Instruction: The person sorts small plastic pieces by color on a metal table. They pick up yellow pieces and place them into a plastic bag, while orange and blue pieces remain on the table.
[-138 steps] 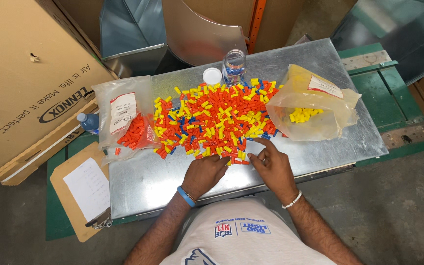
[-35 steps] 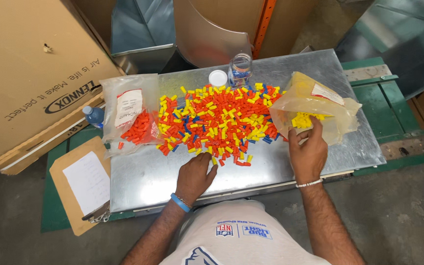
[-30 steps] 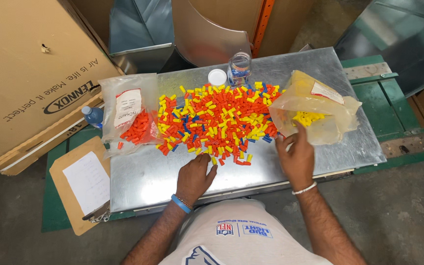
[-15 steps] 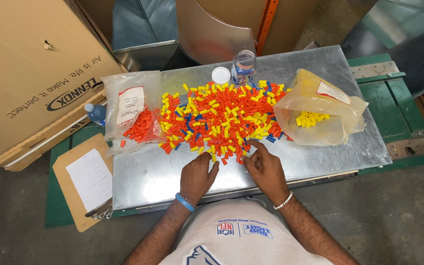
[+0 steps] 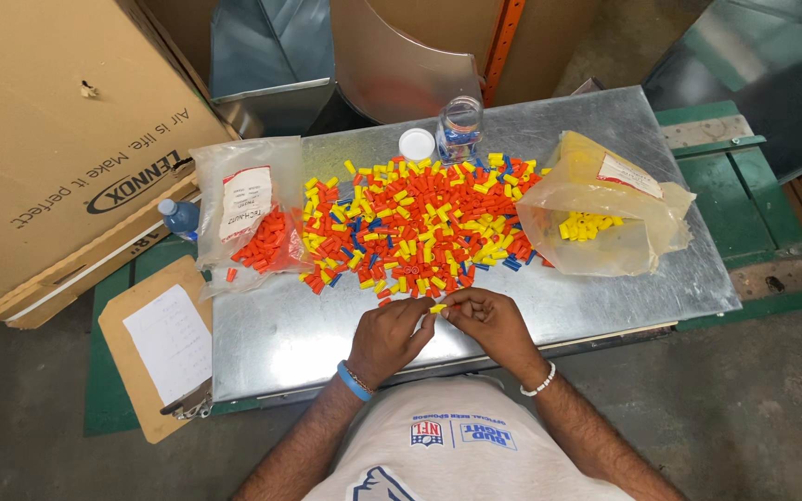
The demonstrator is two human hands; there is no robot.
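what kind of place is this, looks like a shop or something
Probably a workshop or warehouse. A sheet-metal table stands on a bare concrete floor, with metal duct pieces and a big cardboard box behind it, and small plastic caps heaped for sorting.

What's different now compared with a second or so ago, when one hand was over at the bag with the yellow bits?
The right hand has come back from the yellow bag to the near edge of the pile, meeting the left hand; a small yellow piece sits between their fingertips. The pile, both bags and the jar stayed put.
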